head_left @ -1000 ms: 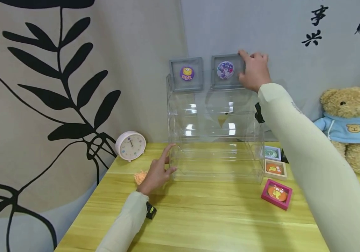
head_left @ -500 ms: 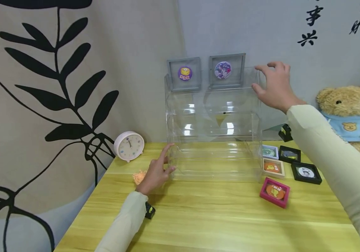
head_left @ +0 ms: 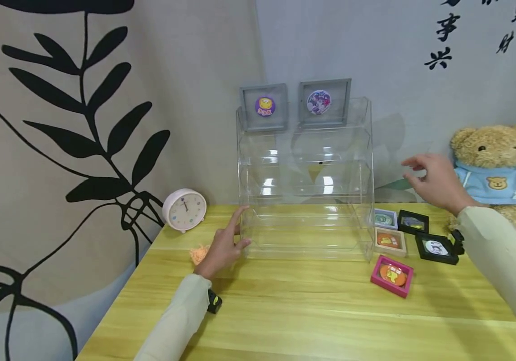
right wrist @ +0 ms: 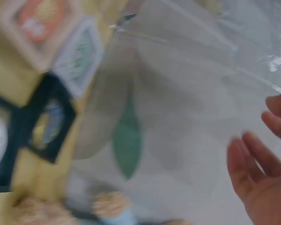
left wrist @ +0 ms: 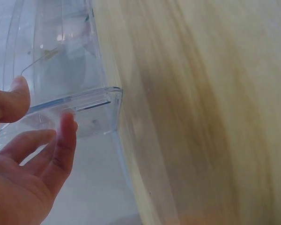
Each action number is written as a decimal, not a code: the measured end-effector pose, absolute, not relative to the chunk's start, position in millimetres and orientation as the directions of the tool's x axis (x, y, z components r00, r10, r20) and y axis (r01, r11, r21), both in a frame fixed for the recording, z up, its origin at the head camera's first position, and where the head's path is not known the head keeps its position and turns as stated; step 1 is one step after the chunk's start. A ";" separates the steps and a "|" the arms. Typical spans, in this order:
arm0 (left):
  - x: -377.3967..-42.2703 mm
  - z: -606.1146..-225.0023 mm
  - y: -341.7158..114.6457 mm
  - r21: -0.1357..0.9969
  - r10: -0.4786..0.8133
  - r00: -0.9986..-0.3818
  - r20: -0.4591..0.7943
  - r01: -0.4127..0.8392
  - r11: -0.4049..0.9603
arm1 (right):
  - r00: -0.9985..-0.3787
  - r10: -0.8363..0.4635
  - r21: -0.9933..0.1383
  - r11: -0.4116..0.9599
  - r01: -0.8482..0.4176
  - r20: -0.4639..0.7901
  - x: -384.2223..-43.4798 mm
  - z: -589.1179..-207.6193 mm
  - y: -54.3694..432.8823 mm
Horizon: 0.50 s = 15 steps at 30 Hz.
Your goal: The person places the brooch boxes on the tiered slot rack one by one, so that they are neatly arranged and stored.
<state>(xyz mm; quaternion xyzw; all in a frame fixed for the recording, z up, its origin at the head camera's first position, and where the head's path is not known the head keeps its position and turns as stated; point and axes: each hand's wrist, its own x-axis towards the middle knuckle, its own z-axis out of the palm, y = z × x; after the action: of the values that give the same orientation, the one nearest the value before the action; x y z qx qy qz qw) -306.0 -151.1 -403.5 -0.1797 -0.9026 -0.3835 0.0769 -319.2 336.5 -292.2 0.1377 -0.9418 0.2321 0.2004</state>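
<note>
A clear stepped plastic display rack point(head_left: 305, 200) stands upright on the table. My left hand point(head_left: 222, 248) holds its lower left edge; in the left wrist view the thumb point(left wrist: 19, 96) and fingers point(left wrist: 63, 145) lie on opposite sides of the clear side wall. Two grey square frames stand on the top tier: one with a yellow-and-purple round badge point(head_left: 265, 106), the other with a purple figure badge point(head_left: 319, 102). My right hand point(head_left: 438, 183) is in the air right of the rack, fingers loosely bent, holding nothing.
Right of the rack lie a magenta frame point(head_left: 391, 276), a beige frame point(head_left: 390, 241), a pale blue frame point(head_left: 385, 218) and two black frames point(head_left: 437, 248). A teddy bear point(head_left: 494, 170) sits behind them. A round clock point(head_left: 184, 209) and orange fuzzy item point(head_left: 198, 254) are at left.
My right hand has let go of the right grey frame, which stays on the top tier, and moved right and down toward the bear. The left hand has stayed at the rack's edge.
</note>
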 end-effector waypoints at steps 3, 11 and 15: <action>-306.9 -404.5 -150.6 0.666 0.268 -0.923 0.275 0.384 0.639 | -0.906 -0.192 -0.372 0.865 -0.338 0.377 -312.9 -310.4 353.0; -308.8 -402.8 -151.1 0.671 0.275 -0.917 0.289 0.399 0.625 | -0.960 -0.244 -0.237 0.933 -0.272 0.140 -308.6 -353.5 391.8; -309.7 -402.9 -151.0 0.672 0.271 -0.922 0.277 0.387 0.632 | -0.970 -0.224 -0.185 0.953 -0.238 0.094 -308.7 -370.0 407.8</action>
<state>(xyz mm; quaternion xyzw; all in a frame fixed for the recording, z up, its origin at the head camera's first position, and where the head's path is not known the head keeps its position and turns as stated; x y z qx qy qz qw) -309.7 -151.0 -402.9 -0.1830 -0.9001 -0.3882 0.0747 -308.7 407.8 -370.0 0.1171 -0.9876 0.0980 0.0360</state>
